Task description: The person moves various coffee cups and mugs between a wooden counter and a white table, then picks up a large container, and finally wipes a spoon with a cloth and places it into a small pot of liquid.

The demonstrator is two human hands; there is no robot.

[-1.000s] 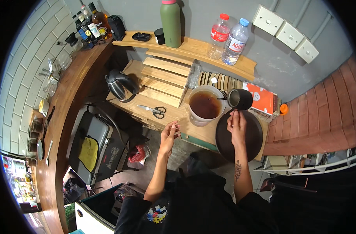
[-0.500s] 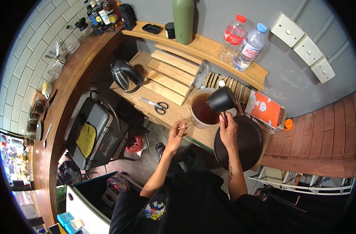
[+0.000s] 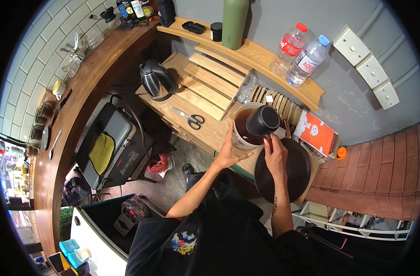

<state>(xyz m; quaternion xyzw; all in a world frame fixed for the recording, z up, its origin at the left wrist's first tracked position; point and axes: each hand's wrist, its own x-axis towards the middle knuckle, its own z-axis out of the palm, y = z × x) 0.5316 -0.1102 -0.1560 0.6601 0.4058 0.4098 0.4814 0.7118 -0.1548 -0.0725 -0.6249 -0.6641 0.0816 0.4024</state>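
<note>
A whitish plastic tub (image 3: 241,144) of dark reddish-brown liquid (image 3: 240,125) stands on the wooden table. My left hand (image 3: 229,154) curves against its near left side, fingers up along the wall and thumb across the front. In my right hand (image 3: 276,154) is the handle of a small black pot (image 3: 263,120), tilted over the tub's right part. Its body covers part of the liquid and rim; whether anything runs out of it I cannot tell. Close to my right forearm lies a large round black tray (image 3: 293,172).
Scissors (image 3: 190,119) and a black electric kettle (image 3: 157,82) are left of the tub, beside a slatted wooden rack (image 3: 214,80). Bottles (image 3: 306,62) line the wall shelf (image 3: 260,57). A notebook with an orange cover (image 3: 313,133) stands at the right, near an orange cap (image 3: 342,153).
My left hand has moved forward and right, from free air onto the tub's side. The black pot has tipped further, with my right hand still on its handle. The view has shifted slightly.
</note>
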